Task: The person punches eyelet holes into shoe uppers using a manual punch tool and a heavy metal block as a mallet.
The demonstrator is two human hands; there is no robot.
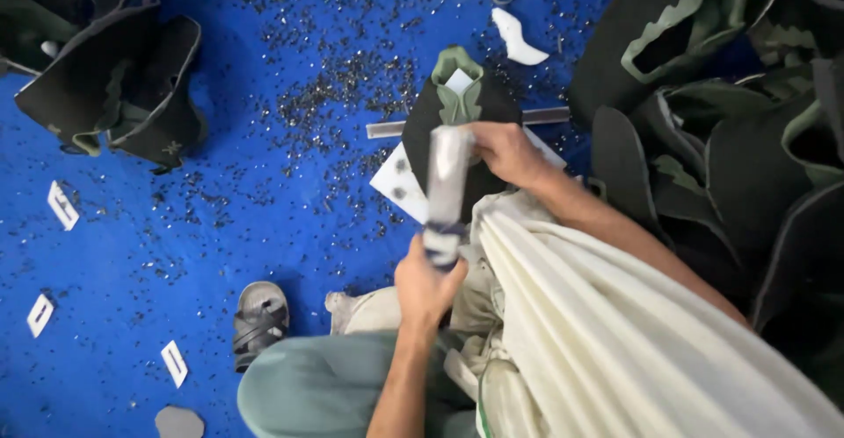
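Between both hands, a metal punch tool [447, 193] stands over a black and green shoe upper [457, 113] on a white board [396, 183]. Left hand [426, 284] fingers are clamped on the tool's lower end; right hand [505, 152] fingers wrap its upper end. Beyond the fingers, black punched chips [352, 77] cover the blue floor [176, 227].

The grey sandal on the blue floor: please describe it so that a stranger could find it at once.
Start from the blue floor, strewn with small dark scraps. Go to its lower middle, just left of the person's green-clad knee. There lies the grey sandal with dark crossed straps; the small white tags near it are flat and rectangular, and it is the only footwear.
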